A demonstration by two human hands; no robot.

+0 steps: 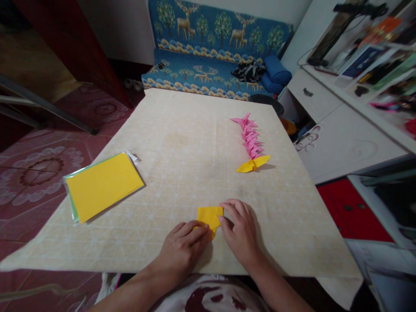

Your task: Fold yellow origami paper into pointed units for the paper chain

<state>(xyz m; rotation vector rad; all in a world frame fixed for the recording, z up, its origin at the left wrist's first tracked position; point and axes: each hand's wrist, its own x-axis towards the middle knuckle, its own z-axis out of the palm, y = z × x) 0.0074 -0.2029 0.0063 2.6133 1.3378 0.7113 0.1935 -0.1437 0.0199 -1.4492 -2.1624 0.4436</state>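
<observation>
A small folded piece of yellow origami paper (209,213) lies on the table close to its near edge. My left hand (186,242) presses its fingers together on the lower left part of the paper, covering that corner. With thumb and index finger, my right hand (239,227) pinches the paper's right edge. Up and to the right stands a row of folded pink paper cranes (251,136). A yellow folded paper crane (252,164) with spread wings sits at the row's near end.
A stack of yellow paper sheets (105,186) in a clear sleeve lies on the left of the cloth-covered table (182,173). Beyond the far edge is a blue patterned sofa (201,56). A white cabinet (351,130) flanks the right side.
</observation>
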